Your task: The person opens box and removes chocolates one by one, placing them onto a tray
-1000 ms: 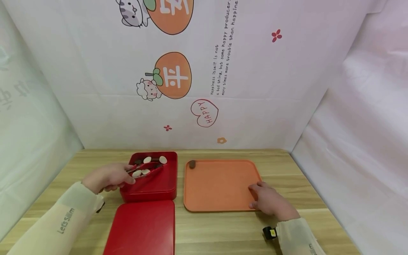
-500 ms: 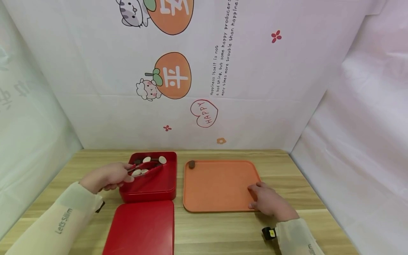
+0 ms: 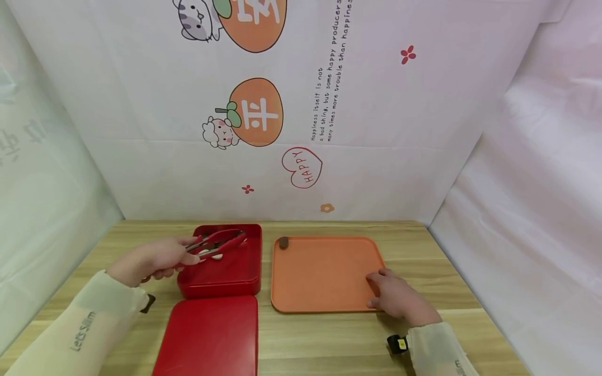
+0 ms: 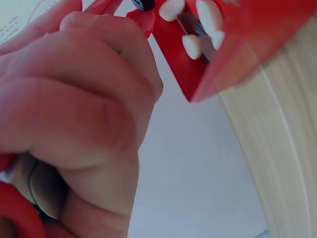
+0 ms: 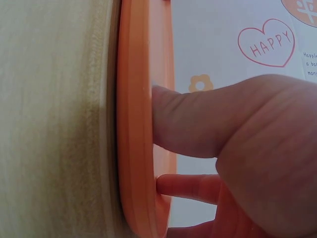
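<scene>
My left hand grips a pair of red-tipped tongs above the open red box. At the tongs' tips, in the left wrist view, sits a small dark piece. Several smooth, pebble-like white pieces lie in the box with darker ones, partly hidden behind the tongs in the head view. My right hand rests on the right side of the orange tray, its thumb and fingertips touching the tray's surface. A small brown piece lies in the tray's far left corner.
A flat red lid lies on the wooden table in front of the box. Behind the table stands a white printed backdrop, with white cloth hanging at the sides.
The tongs have lifted from low among the pieces to higher over the box, with their tips near its far right part. My left hand has shifted slightly left; my right hand stays put.
</scene>
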The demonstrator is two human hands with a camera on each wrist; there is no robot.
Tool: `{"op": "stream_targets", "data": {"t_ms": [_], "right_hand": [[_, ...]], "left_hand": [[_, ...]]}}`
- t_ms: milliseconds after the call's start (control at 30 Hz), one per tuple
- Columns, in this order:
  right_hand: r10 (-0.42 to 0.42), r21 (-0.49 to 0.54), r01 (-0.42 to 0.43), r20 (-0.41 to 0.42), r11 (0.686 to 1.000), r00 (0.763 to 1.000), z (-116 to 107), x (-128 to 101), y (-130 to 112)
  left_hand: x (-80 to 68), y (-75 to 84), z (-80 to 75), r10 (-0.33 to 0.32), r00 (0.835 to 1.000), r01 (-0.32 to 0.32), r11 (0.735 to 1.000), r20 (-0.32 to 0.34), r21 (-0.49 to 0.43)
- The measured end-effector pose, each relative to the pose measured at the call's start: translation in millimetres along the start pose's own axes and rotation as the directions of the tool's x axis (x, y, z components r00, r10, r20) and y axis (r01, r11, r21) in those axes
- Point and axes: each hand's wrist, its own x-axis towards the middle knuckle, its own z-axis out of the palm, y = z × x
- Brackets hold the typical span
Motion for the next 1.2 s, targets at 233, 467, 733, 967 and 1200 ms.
{"op": "stream_targets", "data": {"t_ms": [233,467,733,967,1200], "right_hand": [[0.004,0.0,-0.004,0.008,1.0,1.0,-1,0,0],[-0.005,-0.004,0.005,0.002,1.0,1.0,0,0,1],[-0.008,-0.008,0.008,0.002,1.0,1.0,0,0,2],[-0.006,-0.001,0.006,0.003,1.0,1.0,1,1,3],[-0.015,0.0,0.015,0.002,1.0,1.0,1,2,3]], "left_hand": [[4.0,16.7,11.0,0.021,1.0,-0.021,1.0,-0.006,0.004],[13.2,38.9,26.8,0.049,0.998,-0.05,0.999,-0.043,-0.014],[28.7,65.9,52.0,0.097,0.994,-0.095,0.995,-0.056,0.039],[43.2,89.1,71.9,0.053,0.997,-0.047,0.993,-0.055,0.105],[57.6,104.9,92.8,0.088,0.996,-0.081,0.983,-0.034,0.164]]}}
